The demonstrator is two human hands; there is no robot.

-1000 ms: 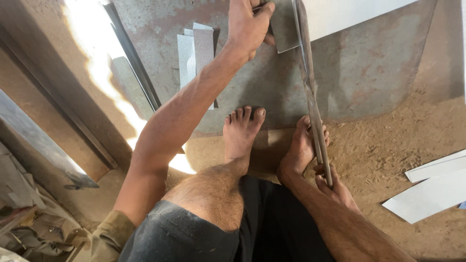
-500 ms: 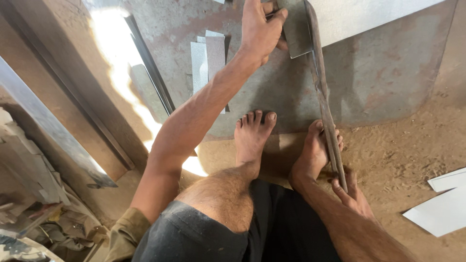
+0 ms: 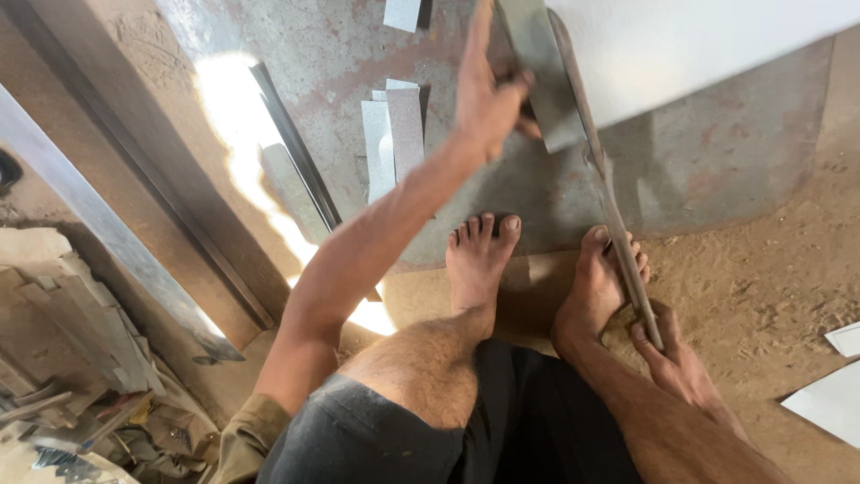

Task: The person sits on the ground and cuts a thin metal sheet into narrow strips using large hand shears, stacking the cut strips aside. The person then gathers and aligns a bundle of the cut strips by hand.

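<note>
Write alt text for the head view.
A seated person's left hand grips a grey metal strip beside long shears, whose handle end the right hand holds by the bare right foot. More cut strips lie on the floor.

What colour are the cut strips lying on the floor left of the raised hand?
Dull silver-grey strips, seen in the head view.

- Sandy dirt floor (image 3: 770, 269); flat grey metal sheet (image 3: 717, 170) lying on it
- Cut metal strips (image 3: 394, 143) stacked on sheet
- White offcuts (image 3: 829, 399) on sand, right edge
</note>
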